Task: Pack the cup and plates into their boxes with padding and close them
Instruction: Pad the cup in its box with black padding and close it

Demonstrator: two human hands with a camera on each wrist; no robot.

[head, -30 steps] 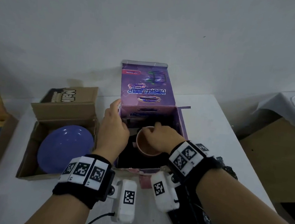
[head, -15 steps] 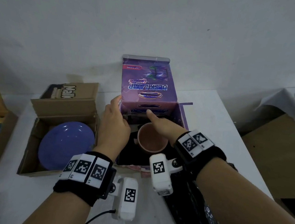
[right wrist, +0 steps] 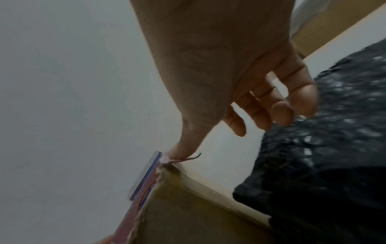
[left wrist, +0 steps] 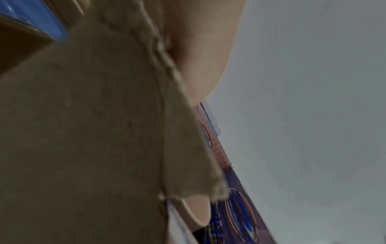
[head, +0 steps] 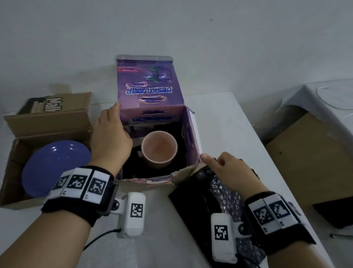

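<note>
**Cup seated in purple box; padding next — handling notes**

Position: pink cup [head: 159,149] stands upright, mouth up, inside the open purple box [head: 194,139], which sits mid-desk toward the far edge. Box lid flap stands up at the back. The inside of the box around the cup is dark; cannot tell whether that is lining or shadow. Blue plate [head: 55,168] lies tilted in the brown carton [head: 5,178] at the left edge of the desk [head: 226,116], flaps open.

Hands: left hand [head: 112,138] grips the purple box's left wall, thumb along the rim; fingers are hidden behind the wall. Right hand [head: 230,170] hovers at the box's near right corner, thumb touching the torn corner, fingers loosely curled and holding nothing, just above the black bubble wrap [head: 214,203] that lies on the desk's near right part.

Handling judgement:
- Cup: looks rigid, smooth, probably ceramic, so brittle and a bit slippery. Take by the body or handle, not the rim alone.
- Bubble wrap: light, limp, crushable; pinch an edge and lift, then feed it loosely round the cup.
- Box: thin printed card with frayed corners; walls will bow under pressure. Steady low on the wall; fold flaps gently.
- Plate: wide, glossy; support from beneath with both hands.
</note>
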